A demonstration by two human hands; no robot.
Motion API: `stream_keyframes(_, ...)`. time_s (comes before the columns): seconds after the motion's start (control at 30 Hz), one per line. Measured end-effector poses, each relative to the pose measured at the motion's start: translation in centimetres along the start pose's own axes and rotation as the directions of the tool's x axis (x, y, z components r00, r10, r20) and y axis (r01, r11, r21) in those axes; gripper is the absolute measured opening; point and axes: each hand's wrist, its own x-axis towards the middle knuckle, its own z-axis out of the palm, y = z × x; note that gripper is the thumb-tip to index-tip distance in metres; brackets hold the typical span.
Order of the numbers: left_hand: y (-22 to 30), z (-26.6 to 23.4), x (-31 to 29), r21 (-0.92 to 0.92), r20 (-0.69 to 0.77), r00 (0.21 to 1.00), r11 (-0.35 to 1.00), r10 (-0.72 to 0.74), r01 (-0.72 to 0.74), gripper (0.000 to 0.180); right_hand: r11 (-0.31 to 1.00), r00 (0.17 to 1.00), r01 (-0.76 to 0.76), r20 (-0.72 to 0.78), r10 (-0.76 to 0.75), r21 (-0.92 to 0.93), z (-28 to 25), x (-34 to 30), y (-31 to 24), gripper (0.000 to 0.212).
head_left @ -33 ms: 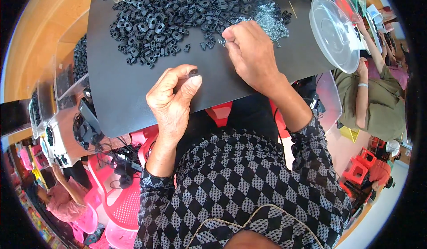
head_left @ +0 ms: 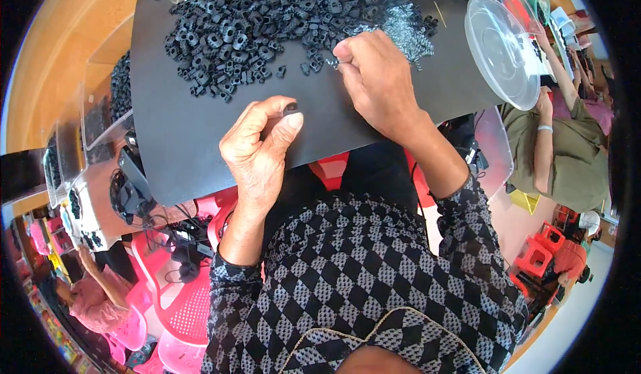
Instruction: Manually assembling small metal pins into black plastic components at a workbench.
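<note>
Between the thumb and forefinger of my left hand [head_left: 257, 143] is a small black plastic piece [head_left: 290, 109], held above the near part of the dark tabletop [head_left: 193, 140]. My right hand [head_left: 378, 80] is pinched closed on a small silvery coil spring [head_left: 332, 62], whose end shows past the fingertips. Just beyond that hand lies a heap of silvery springs [head_left: 408, 33]. A large pile of black plastic pieces [head_left: 247, 23] spreads over the far side of the table, with a few loose ones near its front edge.
A clear round plastic lid [head_left: 502, 52] lies at the table's right edge. Clear bins with black pieces [head_left: 120, 87] stand at left. A pink chair [head_left: 190, 314] is at lower left. A person in an olive top [head_left: 564, 150] sits at right; another in pink [head_left: 100, 300] at far left.
</note>
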Motion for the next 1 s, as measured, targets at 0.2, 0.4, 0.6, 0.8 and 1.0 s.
stream_keyframes(0.2, 0.1, -0.2, -0.2, -0.114, -0.026, 0.997, 0.991, -0.076, 0.073, 0.018, 0.956, 0.987, -0.163, 0.034, 0.159, 0.243, 0.1, -0.3, -1.8, 0.019)
stream_keyframes(0.4, -0.7, -0.8, -0.2, -0.058, 0.001, 1.0, 0.998, -0.018, 0.018, 0.02, 0.88, 0.958, -0.286, 0.152, 0.245, 0.381, -0.7, -0.5, -4.0, 0.017)
stream_keyframes(0.6, -0.8, -0.5, 0.1, 0.179, 0.076, 0.98, 0.964, 0.184, -0.195, 0.02, 0.927, 0.98, -0.137, 0.182, 0.077, 0.349, -0.3, -0.7, -4.2, 0.017)
stream_keyframes(0.8, -1.1, -0.9, -0.6, 0.308, 0.138, 0.935, 0.883, 0.327, -0.354, 0.019, 0.917, 0.975, -0.118, 0.218, 0.035, 0.381, 0.6, -1.4, -4.6, 0.015)
stream_keyframes(1.0, -1.0, -1.5, -1.1, 0.243, 0.173, 0.916, 0.885, 0.363, -0.396, 0.021, 0.601, 0.797, -0.591, 0.506, 0.33, 0.538, -0.1, -1.7, -5.8, 0.016)
